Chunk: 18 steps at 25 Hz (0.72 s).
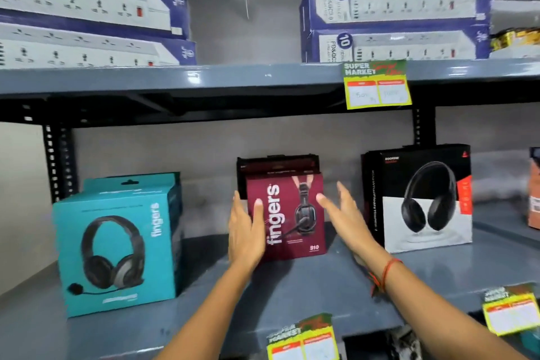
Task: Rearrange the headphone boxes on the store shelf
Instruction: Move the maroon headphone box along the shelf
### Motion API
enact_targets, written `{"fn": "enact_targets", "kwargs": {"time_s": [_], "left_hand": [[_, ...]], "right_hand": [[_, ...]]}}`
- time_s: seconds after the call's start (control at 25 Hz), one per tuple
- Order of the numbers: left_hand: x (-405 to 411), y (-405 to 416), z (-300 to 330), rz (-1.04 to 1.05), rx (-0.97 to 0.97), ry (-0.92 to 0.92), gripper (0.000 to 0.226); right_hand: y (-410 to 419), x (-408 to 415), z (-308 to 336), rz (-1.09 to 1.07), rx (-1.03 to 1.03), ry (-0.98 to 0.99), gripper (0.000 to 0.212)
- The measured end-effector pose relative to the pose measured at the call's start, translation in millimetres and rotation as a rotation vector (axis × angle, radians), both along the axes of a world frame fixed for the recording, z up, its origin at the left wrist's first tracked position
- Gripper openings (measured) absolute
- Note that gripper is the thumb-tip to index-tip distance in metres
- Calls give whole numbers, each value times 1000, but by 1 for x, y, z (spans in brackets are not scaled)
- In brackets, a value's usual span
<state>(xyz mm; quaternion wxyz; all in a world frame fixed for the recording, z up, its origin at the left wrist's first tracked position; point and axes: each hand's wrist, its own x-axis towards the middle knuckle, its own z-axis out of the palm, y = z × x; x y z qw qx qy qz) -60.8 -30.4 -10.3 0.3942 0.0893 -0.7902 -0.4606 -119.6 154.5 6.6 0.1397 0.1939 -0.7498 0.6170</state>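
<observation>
Behind maroon box (287,218): a darker box (277,165), mostly hidden. Price tag (377,85) figures too blurred to read; "SUPER MARKET" legible. "fingers" printed on maroon box mid-shelf and on teal box (117,251) to its left. Black-and-white box (423,199) to the right, wording unreadable. Left hand (247,231) spread flat against maroon box's left edge. Right hand (346,216) open, fingers spread, just off its right side, gripping nothing.

Light was even and fairly bright, glinting off the upper shelf edge (204,79). Edges bowed outward. Slight blur softened everything.
</observation>
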Motion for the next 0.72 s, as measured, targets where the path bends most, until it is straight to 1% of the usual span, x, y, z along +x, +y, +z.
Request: {"fn": "enact_targets", "kwargs": {"time_s": [0.08,0.16,0.24,0.28,0.36,0.4,0.48,0.56,0.64,0.72], "left_hand": [[-16,2,-7,32,125,-80,69],[-24,8,-10,23,215,-88,64],[-24,13,-12,-25,293,-86,60],[-22,16,-12,-20,326,-78,61],[-14,22,-5,87,348,-100,65],[-6,25,2,178,319,-141,68],[14,31,18,345,196,-215,79],[35,35,33,420,86,-206,86],[53,37,42,441,17,-217,82],[75,36,42,462,-21,-209,80]], "right_hand": [[6,-21,-12,64,50,-121,82],[5,-37,-18,162,60,-194,82],[0,-47,-26,243,72,-203,96],[-2,-50,-29,261,72,-200,99],[1,-52,-25,259,71,-175,87],[5,-51,-19,235,98,-138,81],[16,-43,-4,202,150,-49,71],[25,-30,12,140,195,39,74],[29,-18,23,88,243,88,82],[26,-1,27,90,281,111,90]]}}
